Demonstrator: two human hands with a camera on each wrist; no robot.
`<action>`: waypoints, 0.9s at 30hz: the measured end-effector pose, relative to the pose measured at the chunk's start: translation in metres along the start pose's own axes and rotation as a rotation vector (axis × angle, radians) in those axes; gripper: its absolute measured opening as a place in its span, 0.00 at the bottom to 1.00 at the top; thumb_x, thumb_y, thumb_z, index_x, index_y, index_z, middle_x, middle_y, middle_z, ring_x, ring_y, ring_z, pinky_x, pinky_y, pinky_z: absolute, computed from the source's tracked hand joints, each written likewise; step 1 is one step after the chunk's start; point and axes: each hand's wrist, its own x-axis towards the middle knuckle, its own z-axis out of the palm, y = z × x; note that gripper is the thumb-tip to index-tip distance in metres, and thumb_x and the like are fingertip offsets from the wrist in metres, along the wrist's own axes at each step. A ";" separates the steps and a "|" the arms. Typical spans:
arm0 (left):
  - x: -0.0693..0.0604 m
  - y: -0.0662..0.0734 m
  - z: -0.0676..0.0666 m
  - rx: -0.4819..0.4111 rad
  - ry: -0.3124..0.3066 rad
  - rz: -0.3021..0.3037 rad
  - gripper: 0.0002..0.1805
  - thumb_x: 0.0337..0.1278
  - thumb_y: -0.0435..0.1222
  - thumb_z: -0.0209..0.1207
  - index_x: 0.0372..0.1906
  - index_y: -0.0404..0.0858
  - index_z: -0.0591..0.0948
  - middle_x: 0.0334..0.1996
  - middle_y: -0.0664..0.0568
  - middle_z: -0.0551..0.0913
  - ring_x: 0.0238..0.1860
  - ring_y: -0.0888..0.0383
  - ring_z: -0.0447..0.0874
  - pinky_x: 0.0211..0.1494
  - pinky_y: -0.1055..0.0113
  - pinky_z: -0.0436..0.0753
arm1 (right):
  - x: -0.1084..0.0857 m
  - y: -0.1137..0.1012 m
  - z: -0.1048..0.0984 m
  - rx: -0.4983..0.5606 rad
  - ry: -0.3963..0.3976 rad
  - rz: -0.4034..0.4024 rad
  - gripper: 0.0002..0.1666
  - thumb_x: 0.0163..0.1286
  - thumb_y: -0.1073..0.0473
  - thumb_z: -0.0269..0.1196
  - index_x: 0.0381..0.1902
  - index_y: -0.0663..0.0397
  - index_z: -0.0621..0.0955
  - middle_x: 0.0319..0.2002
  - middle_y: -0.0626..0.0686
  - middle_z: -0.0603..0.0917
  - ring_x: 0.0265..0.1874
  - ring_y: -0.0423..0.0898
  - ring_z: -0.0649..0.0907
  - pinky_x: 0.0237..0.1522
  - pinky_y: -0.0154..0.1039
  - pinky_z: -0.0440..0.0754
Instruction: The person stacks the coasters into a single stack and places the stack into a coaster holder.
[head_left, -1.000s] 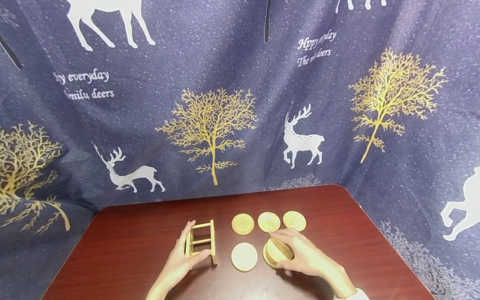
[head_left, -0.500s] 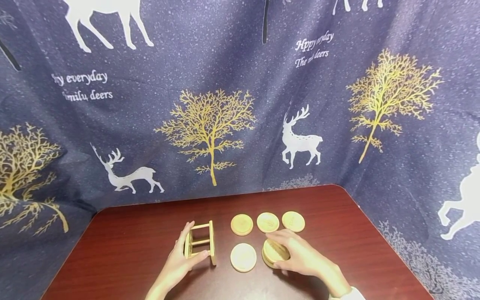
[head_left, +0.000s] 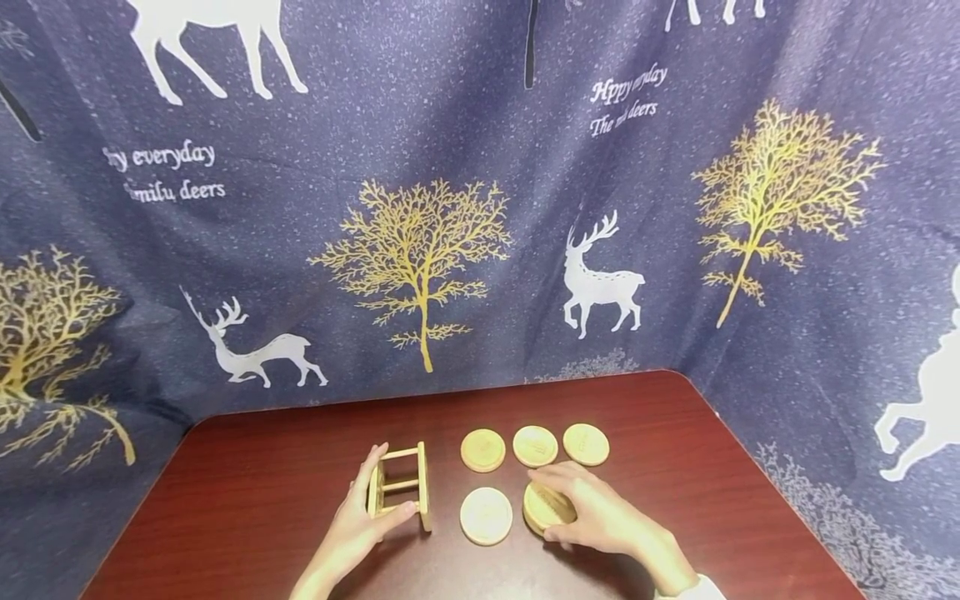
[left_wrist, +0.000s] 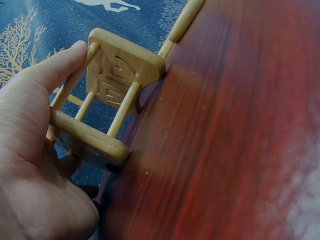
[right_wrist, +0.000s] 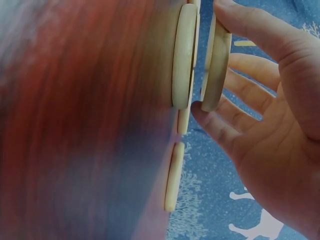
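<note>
My left hand [head_left: 356, 517] grips a small wooden coaster rack [head_left: 424, 487], thumb on one side and fingers on the other. In the left wrist view, the rack's end panel [left_wrist: 117, 67] has carved marks, and dowels join it to the other end. My right hand [head_left: 600, 512] holds a round wooden coaster [head_left: 553, 507] by its edge, directly over another coaster that it mostly hides. The right wrist view shows a gap between the held coaster [right_wrist: 217, 65] and a coaster [right_wrist: 184, 57] lying on the table.
One coaster [head_left: 486, 516] lies between the rack and my right hand. Behind are three more in a row: a left coaster [head_left: 482, 450], a middle coaster [head_left: 535, 446] and a right coaster [head_left: 586, 444]. A deer-print cloth [head_left: 480, 150] hangs behind the dark red table [head_left: 270, 483].
The right hand has shifted slightly left with its coaster, which now covers more of the coaster beneath. The left hand and rack hold their place.
</note>
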 end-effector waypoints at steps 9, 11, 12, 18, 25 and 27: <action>0.000 -0.001 -0.001 0.005 -0.004 -0.002 0.59 0.59 0.47 0.81 0.90 0.49 0.59 0.91 0.42 0.51 0.86 0.22 0.41 0.78 0.17 0.48 | 0.001 0.000 0.002 -0.012 0.000 -0.007 0.46 0.58 0.57 0.84 0.74 0.59 0.82 0.69 0.52 0.86 0.68 0.53 0.82 0.70 0.55 0.81; -0.001 0.000 -0.001 0.005 -0.004 -0.001 0.59 0.59 0.47 0.81 0.90 0.48 0.59 0.91 0.42 0.52 0.86 0.22 0.42 0.78 0.17 0.49 | 0.002 0.000 0.002 -0.013 -0.003 -0.005 0.46 0.58 0.57 0.84 0.74 0.60 0.82 0.69 0.52 0.86 0.68 0.53 0.82 0.70 0.55 0.80; -0.001 0.000 -0.002 0.007 -0.004 -0.002 0.59 0.59 0.47 0.81 0.90 0.48 0.59 0.91 0.42 0.52 0.86 0.21 0.42 0.77 0.17 0.50 | 0.002 0.000 0.003 -0.014 -0.005 -0.003 0.46 0.58 0.56 0.84 0.74 0.60 0.82 0.69 0.52 0.86 0.68 0.53 0.82 0.70 0.55 0.80; 0.000 -0.002 0.000 0.016 -0.001 -0.009 0.60 0.59 0.48 0.81 0.90 0.49 0.58 0.91 0.44 0.52 0.86 0.21 0.42 0.77 0.17 0.51 | 0.002 0.001 0.004 -0.017 -0.009 -0.002 0.47 0.58 0.56 0.85 0.74 0.59 0.82 0.69 0.52 0.86 0.68 0.53 0.82 0.70 0.55 0.80; 0.000 -0.001 -0.001 0.017 -0.005 0.004 0.59 0.59 0.45 0.81 0.90 0.48 0.59 0.91 0.41 0.52 0.85 0.19 0.43 0.75 0.16 0.54 | 0.002 0.000 0.001 -0.023 -0.010 -0.014 0.47 0.58 0.54 0.86 0.74 0.59 0.82 0.68 0.53 0.86 0.67 0.54 0.82 0.69 0.55 0.81; 0.000 0.000 -0.002 0.017 -0.008 0.006 0.59 0.59 0.45 0.81 0.90 0.48 0.59 0.91 0.41 0.52 0.84 0.18 0.42 0.74 0.15 0.55 | 0.002 0.000 0.001 -0.020 -0.015 -0.014 0.47 0.59 0.54 0.86 0.74 0.59 0.82 0.68 0.54 0.86 0.67 0.55 0.82 0.69 0.55 0.81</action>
